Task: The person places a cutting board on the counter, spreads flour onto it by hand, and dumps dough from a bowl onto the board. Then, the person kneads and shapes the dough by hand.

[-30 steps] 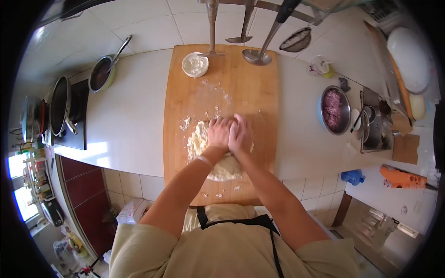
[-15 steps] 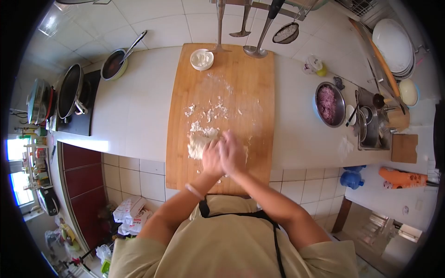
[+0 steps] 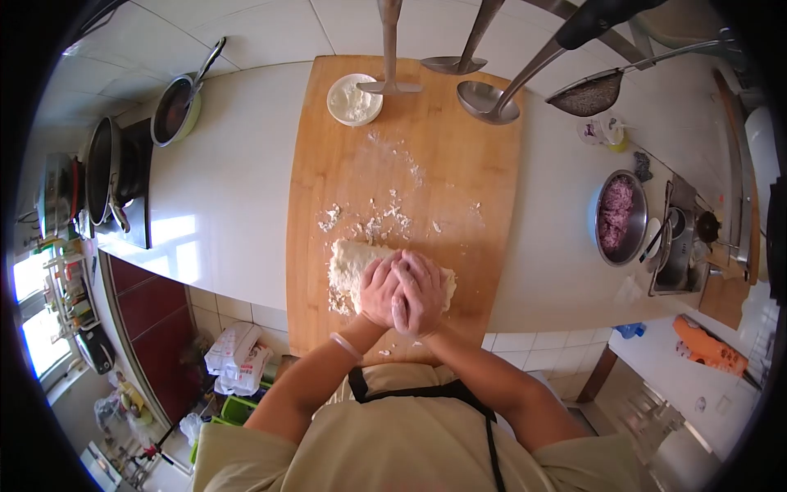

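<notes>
Now left hand (image 3: 377,293) against right hand (image 3: 423,293), fingers extended, on dough (image 3: 348,261) smoother than before

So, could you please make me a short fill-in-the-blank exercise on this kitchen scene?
1. The left hand and right hand are on the ____, which lies on the wooden board.
2. A pale band circles the ____ wrist.
3. The small white bowl stands towards the board's ____ end, not its near one.
4. The metal bowl stands to the ____ of the board.

Missing words: dough; left; far; right.
</notes>
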Action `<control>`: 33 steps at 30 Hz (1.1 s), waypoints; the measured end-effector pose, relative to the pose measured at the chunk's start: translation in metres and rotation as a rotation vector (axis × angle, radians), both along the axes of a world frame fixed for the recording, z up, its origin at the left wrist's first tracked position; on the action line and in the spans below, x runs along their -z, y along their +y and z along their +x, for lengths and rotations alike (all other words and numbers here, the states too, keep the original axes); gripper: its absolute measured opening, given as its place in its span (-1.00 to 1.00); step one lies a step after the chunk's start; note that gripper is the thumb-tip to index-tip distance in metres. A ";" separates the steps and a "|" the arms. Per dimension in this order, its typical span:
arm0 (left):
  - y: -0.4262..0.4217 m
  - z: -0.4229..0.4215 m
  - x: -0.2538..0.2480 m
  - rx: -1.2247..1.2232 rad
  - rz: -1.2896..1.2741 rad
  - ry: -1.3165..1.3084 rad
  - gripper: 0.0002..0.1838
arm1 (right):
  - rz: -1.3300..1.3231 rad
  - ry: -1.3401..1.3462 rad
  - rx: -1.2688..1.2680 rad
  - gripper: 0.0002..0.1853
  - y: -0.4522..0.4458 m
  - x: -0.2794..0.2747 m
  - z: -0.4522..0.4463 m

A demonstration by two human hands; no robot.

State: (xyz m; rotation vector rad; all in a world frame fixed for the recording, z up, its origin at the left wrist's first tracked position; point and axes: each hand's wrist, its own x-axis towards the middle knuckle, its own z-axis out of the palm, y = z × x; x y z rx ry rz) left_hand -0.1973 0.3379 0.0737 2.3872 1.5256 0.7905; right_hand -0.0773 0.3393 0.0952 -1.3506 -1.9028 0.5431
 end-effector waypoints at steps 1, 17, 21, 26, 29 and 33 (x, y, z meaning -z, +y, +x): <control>0.013 0.001 -0.005 0.016 -0.033 -0.017 -0.52 | -0.006 0.025 0.033 -0.52 0.009 0.001 0.000; 0.017 -0.057 -0.057 -0.065 -0.252 -0.597 -0.48 | -0.650 0.379 0.068 -0.34 0.053 0.013 0.040; -0.043 -0.115 0.024 -0.331 -0.122 -0.394 -0.34 | -0.596 -0.105 0.055 -0.18 0.041 0.010 0.040; -0.001 -0.075 0.030 -0.257 -0.158 -0.328 -0.18 | -0.653 0.166 0.419 -0.28 -0.001 0.025 0.013; 0.035 -0.066 0.049 -0.068 -0.399 -0.850 -0.26 | -0.603 0.142 0.632 -0.39 -0.030 0.030 -0.002; 0.084 -0.083 0.063 0.014 -0.773 -1.005 -0.33 | -0.628 0.266 0.465 -0.37 0.027 0.024 0.041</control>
